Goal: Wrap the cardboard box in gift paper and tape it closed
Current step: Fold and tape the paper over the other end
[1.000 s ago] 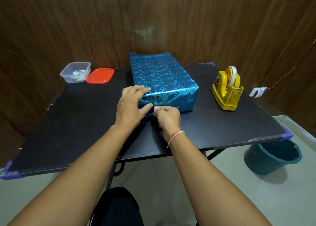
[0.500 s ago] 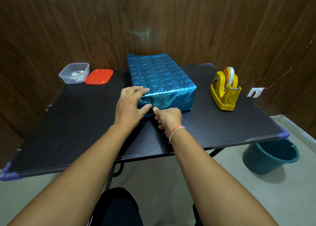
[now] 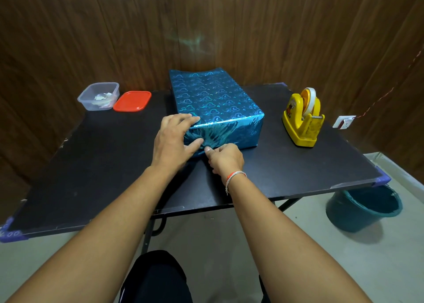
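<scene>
The box [image 3: 213, 103], wrapped in shiny blue gift paper with heart prints, lies on the black table [image 3: 103, 165] near its middle. My left hand [image 3: 174, 139] rests on the box's near left corner, fingers straight over the top edge and thumb pressing the crinkled paper on the near end. My right hand [image 3: 226, 159] is curled low against the near end by the table, its thumb and fingers pinching the gathered paper there. The paper at the far end sticks up loose. A yellow tape dispenser [image 3: 302, 119] stands to the right of the box.
A clear plastic tub [image 3: 99, 96] with scraps and its red lid [image 3: 132, 101] sit at the table's back left. A teal bucket [image 3: 364, 208] stands on the floor at the right. Wood panelling rises behind the table.
My right hand has slid a little lower and to the left along the near end of the box. My left hand has stayed on the corner.
</scene>
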